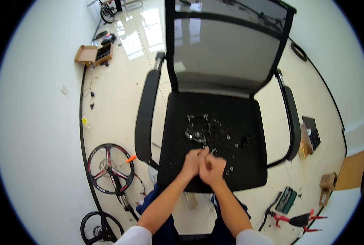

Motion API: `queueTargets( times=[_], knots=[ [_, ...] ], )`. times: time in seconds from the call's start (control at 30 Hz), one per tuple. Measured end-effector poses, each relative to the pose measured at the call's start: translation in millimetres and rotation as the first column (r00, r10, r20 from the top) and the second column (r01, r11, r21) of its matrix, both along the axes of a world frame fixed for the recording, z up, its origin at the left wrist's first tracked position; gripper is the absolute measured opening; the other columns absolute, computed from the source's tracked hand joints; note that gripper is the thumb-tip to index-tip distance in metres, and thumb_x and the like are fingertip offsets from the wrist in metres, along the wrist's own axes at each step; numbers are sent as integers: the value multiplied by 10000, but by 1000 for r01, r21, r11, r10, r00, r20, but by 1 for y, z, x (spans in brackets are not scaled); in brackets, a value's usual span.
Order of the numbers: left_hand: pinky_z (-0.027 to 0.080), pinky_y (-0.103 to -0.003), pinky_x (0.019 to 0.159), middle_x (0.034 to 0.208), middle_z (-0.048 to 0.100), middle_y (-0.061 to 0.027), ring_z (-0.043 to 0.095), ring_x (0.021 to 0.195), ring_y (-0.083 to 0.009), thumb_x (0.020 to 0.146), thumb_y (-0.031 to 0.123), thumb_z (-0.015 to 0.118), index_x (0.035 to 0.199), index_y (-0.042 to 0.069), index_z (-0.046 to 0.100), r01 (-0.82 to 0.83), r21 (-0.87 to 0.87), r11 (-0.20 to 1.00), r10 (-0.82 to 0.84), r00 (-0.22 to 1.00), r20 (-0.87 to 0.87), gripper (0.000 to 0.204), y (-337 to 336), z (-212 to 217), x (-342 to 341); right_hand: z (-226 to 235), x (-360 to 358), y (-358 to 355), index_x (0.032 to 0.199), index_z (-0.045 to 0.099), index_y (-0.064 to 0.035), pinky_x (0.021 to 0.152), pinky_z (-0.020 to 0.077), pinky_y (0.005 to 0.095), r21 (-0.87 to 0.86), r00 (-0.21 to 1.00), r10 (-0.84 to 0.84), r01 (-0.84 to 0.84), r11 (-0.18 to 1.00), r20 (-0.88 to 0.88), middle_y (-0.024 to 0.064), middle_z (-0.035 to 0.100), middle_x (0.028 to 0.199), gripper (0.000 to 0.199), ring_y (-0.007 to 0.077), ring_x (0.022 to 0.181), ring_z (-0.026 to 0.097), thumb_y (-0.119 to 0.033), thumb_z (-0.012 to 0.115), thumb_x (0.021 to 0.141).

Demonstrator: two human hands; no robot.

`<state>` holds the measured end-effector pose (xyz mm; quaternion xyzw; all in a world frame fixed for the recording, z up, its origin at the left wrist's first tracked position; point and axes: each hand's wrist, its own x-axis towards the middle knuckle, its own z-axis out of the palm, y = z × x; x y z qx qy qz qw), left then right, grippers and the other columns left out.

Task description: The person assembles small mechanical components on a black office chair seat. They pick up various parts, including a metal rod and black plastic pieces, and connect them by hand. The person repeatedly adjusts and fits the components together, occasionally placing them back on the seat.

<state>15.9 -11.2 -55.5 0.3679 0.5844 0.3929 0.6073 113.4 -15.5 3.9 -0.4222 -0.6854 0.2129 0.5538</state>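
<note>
My left hand (192, 162) and my right hand (213, 168) meet over the front part of a black office chair seat (247, 175). Fingers of both are closed and pressed together. A small silver tip (213, 151) shows just beyond my right fingers; what they grip is mostly hidden. Beyond my left hand lies a curved silver metal part (192, 136), and behind it a short bar-like metal piece (197, 117). Several small metal rings or nuts, one of them a pale ring (231, 168), are scattered to the right. A dark lumpy part (247, 141) rests near the seat's right side.
Armrests (146, 118) and a mesh backrest (227, 53) frame the seat. On the floor at left are a spoked wheel (91, 171), an orange-handled screwdriver (131, 158) and an open cardboard box (86, 54). A green case (286, 200) and a red bicycle frame (286, 219) lie at lower right.
</note>
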Motion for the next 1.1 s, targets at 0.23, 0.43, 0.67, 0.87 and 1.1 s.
queueTargets(
  times=[0.23, 0.43, 0.67, 0.87, 1.1],
  knots=[
    [311, -257, 331, 533, 511, -10, 446, 379, -90, 958, 332, 545, 715, 21, 608, 36, -62, 997, -36, 999, 3, 400, 1, 37, -4, 5, 17, -3, 719, 548, 15, 484, 390, 305, -202, 941, 240, -291, 935, -239, 91, 490, 565, 273, 181, 486, 508, -162, 497, 920],
    [367, -278, 398, 517, 511, -40, 502, 442, -102, 909, 300, 603, 739, -31, 643, 129, -147, 981, -150, 979, -138, 375, -3, 73, -5, -3, 41, 25, 696, 503, -20, 519, 380, 268, -498, 866, -145, -132, 857, -479, 36, 495, 595, 409, 103, 552, 475, -230, 374, 1021],
    [307, -241, 444, 526, 492, 8, 431, 451, -55, 894, 252, 616, 631, -10, 598, -8, 6, 1000, 8, 1000, 0, 372, -4, 52, -12, -11, 35, 33, 762, 464, -50, 540, 422, 260, -576, 784, -109, -347, 740, -612, 42, 474, 599, 400, 128, 553, 493, -329, 404, 1041],
    [354, -253, 359, 560, 546, -32, 494, 394, -104, 909, 261, 570, 735, -7, 625, -41, -186, 982, 63, 992, 113, 324, 6, 50, -13, 7, 30, 40, 795, 495, -61, 531, 360, 255, -488, 427, -249, -658, 574, -869, -7, 422, 630, 364, 105, 547, 410, -332, 429, 1029],
    [387, -251, 353, 608, 545, -46, 478, 390, -123, 918, 337, 475, 783, 58, 617, 150, -368, 918, -9, 933, 359, 341, 5, 49, -2, -10, 39, 49, 673, 320, -146, 395, 107, 239, 115, -239, -313, -923, 367, -919, -67, 195, 567, 411, 65, 444, 138, -344, 427, 1017]
  ],
)
